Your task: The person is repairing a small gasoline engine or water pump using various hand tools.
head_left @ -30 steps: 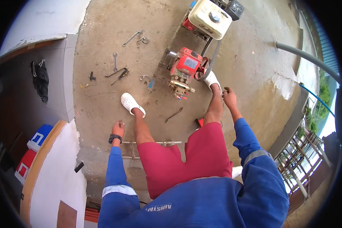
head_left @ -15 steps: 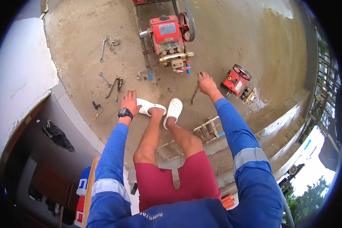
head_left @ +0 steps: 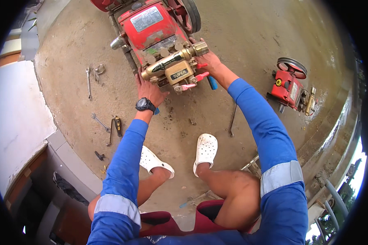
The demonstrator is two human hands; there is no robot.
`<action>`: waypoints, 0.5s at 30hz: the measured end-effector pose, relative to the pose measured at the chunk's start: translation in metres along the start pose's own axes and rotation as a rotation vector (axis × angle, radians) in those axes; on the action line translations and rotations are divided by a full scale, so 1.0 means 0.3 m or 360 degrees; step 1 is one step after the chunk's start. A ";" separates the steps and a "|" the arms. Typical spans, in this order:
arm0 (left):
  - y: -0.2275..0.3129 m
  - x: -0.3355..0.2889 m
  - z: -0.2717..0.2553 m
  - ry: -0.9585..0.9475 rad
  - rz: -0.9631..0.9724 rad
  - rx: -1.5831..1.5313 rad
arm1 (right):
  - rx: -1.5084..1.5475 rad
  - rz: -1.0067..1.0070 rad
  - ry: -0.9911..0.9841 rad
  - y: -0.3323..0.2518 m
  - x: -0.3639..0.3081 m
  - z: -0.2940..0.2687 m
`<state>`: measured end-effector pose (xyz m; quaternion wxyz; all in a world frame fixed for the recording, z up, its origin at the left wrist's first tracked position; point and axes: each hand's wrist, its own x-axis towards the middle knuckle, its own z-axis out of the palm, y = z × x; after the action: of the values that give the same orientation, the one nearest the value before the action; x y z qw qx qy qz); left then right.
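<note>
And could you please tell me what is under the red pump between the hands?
At the left edge of the red pump, a metal rail shows, with floor beyond. The pump's body covers whatever lies directly beneath.

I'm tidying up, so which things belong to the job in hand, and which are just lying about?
Likely part of the job:
- red metal pump with brass front, between bare left hand and bare right hand

Apparently just lying about:
- long silver spanner
- short silver spanner
- yellow-and-black-handled screwdriver
- second red metal pump with round black pulley
</note>
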<state>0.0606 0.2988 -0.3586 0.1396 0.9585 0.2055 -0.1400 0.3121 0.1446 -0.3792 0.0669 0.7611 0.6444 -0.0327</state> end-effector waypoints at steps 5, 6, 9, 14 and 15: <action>-0.081 0.033 0.047 0.0490 -0.0073 -0.0037 | 0.0231 -0.0119 0.0228 -0.027 0.003 0.027; -0.098 0.033 0.058 0.0477 -0.0096 0.0067 | 0.0480 -0.0114 0.0267 -0.047 0.006 0.010; -0.066 0.052 0.036 0.0409 -0.0043 0.0012 | 0.0420 -0.0043 0.0319 -0.041 -0.025 -0.003; -0.078 0.049 0.001 0.0400 -0.0007 0.0101 | 0.0353 -0.0019 0.0384 -0.073 -0.030 -0.045; -0.076 0.050 0.003 0.0398 -0.0007 0.0102 | 0.0303 -0.0006 0.0434 -0.070 -0.033 -0.041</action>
<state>0.0638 0.3239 -0.3691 0.0818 0.9720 0.2188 -0.0263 0.2892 0.1401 -0.3669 -0.0938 0.7602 0.6428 0.0099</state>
